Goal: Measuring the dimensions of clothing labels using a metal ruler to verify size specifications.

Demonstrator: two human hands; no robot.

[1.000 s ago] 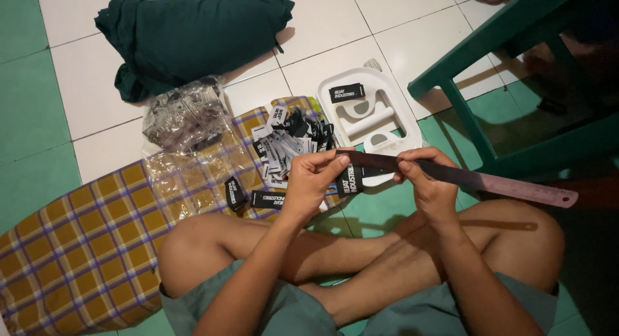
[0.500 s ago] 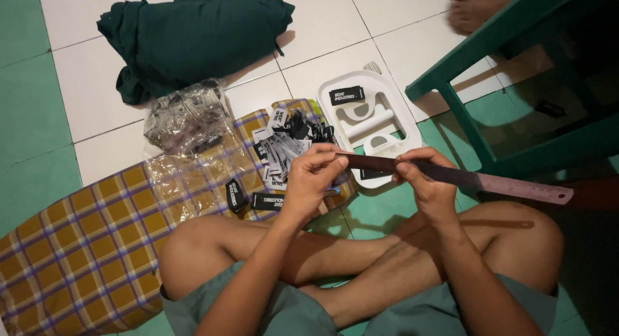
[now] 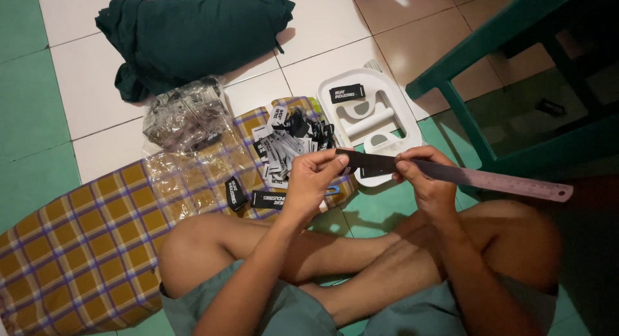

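Head view: ruler [image 3: 490, 179] between both hands [image 3: 367, 178].

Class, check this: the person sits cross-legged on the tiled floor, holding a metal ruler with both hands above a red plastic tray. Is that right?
Not quite. The head view shows the tray is white, not red. The rest holds: left hand and right hand both hold the metal ruler.

Silver-grey ruler [image 3: 490, 179]; black labels [image 3: 287, 143] with white lettering; yellow, brown and purple checked cushion [image 3: 84, 246]; dark green cloth [image 3: 193, 33]; white tray [image 3: 377, 117]; green chair [image 3: 516, 85]; white and green floor tiles [image 3: 39, 104].
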